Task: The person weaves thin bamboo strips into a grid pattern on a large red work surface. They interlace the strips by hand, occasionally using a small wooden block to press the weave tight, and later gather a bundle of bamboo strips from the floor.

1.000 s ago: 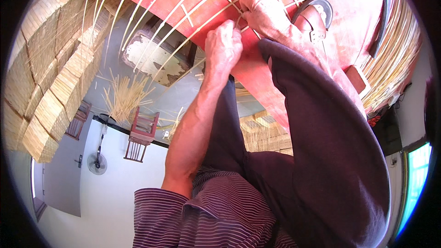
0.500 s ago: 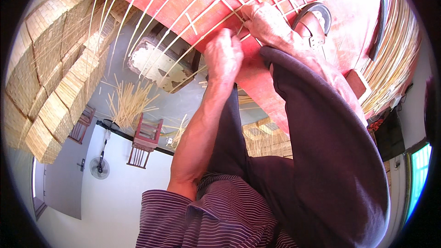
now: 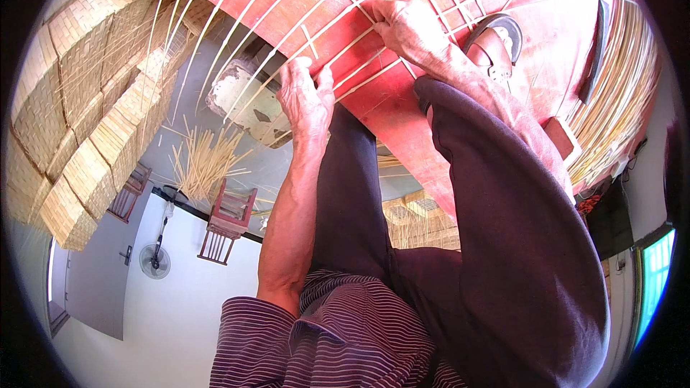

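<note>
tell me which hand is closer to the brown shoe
The right hand, just left of the brown shoe; the left hand is farther off, near the edge of the red surface.

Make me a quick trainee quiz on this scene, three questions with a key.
1. True or false: the surface beneath the crossed strips is blue.
2. Which of the person's hands is nearer the shoe?
3. Fill in the blank: in the picture, a standing ____ appears between the two reddish chairs.

Key:
1. False; it is red.
2. The right hand.
3. Fan.
</note>
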`<state>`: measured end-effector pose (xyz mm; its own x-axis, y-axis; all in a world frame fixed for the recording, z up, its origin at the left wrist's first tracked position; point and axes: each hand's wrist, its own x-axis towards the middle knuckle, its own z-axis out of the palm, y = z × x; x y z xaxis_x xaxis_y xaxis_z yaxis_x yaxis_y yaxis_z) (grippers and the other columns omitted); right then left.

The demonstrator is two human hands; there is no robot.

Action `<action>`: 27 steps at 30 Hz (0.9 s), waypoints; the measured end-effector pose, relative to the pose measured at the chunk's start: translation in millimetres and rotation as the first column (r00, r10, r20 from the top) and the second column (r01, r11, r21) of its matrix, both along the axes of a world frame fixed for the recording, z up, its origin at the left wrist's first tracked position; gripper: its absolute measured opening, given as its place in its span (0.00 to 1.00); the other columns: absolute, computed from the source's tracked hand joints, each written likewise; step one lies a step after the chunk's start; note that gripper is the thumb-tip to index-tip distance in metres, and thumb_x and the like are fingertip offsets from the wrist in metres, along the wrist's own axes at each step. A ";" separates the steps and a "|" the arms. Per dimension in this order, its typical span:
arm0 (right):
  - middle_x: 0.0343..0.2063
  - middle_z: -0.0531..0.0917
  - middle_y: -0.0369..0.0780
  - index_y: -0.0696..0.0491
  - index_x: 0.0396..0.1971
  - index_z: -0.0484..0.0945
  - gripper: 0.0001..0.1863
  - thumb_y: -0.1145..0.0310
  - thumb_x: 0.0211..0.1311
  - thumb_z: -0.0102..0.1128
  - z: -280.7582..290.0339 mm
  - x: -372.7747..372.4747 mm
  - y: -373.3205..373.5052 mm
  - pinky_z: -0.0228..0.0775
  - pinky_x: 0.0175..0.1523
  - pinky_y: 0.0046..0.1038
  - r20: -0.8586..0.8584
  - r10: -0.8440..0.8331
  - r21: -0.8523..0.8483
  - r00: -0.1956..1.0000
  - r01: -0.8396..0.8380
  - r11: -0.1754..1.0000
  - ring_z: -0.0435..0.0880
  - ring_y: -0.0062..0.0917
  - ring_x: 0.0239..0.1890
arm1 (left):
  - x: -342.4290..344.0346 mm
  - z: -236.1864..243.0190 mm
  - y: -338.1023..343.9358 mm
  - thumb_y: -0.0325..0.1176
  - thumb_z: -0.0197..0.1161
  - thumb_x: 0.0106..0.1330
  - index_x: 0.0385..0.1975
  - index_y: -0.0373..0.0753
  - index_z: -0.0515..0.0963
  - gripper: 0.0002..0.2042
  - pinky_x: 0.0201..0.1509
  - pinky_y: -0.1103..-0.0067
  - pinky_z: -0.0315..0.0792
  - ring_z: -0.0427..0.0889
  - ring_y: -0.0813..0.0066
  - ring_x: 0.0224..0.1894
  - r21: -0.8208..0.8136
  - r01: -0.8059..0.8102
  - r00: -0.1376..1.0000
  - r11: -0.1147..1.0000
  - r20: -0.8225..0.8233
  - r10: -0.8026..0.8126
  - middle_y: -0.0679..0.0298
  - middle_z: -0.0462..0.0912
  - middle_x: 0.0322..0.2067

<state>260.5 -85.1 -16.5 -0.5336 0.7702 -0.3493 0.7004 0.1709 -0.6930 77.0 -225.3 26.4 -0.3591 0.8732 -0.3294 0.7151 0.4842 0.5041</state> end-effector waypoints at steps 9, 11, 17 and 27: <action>0.22 0.82 0.51 0.55 0.29 0.79 0.06 0.71 0.50 0.59 -2.7 -1.3 -1.3 0.77 0.37 0.46 0.030 0.004 0.025 1.000 -0.004 1.000 0.85 0.48 0.31 | 36.6 4.1 69.6 0.36 0.61 0.65 0.31 0.34 0.77 0.10 0.42 0.55 0.74 0.83 0.44 0.37 -0.288 0.163 0.965 0.944 0.248 -0.090 0.46 0.84 0.30; 0.22 0.83 0.51 0.55 0.29 0.79 0.07 0.71 0.49 0.60 -2.6 -2.7 -2.0 0.77 0.38 0.46 0.040 0.011 0.064 0.999 -0.014 0.998 0.86 0.47 0.32 | 40.9 2.0 74.0 0.35 0.59 0.65 0.31 0.34 0.77 0.09 0.43 0.54 0.74 0.84 0.43 0.38 -0.274 0.191 0.969 0.943 0.207 -0.136 0.44 0.84 0.30; 0.23 0.83 0.50 0.55 0.28 0.80 0.08 0.70 0.46 0.63 6.3 -5.1 0.7 0.77 0.39 0.44 0.067 0.014 0.011 0.998 -0.014 1.000 0.86 0.46 0.32 | 62.7 10.4 79.8 0.34 0.58 0.64 0.30 0.34 0.76 0.08 0.44 0.52 0.75 0.83 0.38 0.38 -0.326 0.132 0.986 0.936 0.142 -0.089 0.40 0.82 0.29; 0.23 0.82 0.51 0.56 0.27 0.79 0.08 0.68 0.50 0.66 26.9 -9.4 20.8 0.75 0.38 0.46 -0.017 0.031 -0.106 0.999 -0.033 0.994 0.85 0.48 0.32 | 13.9 0.0 43.5 0.28 0.65 0.61 0.39 0.34 0.76 0.09 0.48 0.61 0.73 0.79 0.50 0.41 0.026 0.007 1.000 1.000 -0.006 -0.007 0.49 0.79 0.33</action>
<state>251.1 -64.3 10.5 -0.5635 0.7112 -0.4203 0.6849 0.1177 -0.7190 90.9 -181.8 26.4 -0.3546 0.8840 -0.3046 0.7216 0.4659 0.5121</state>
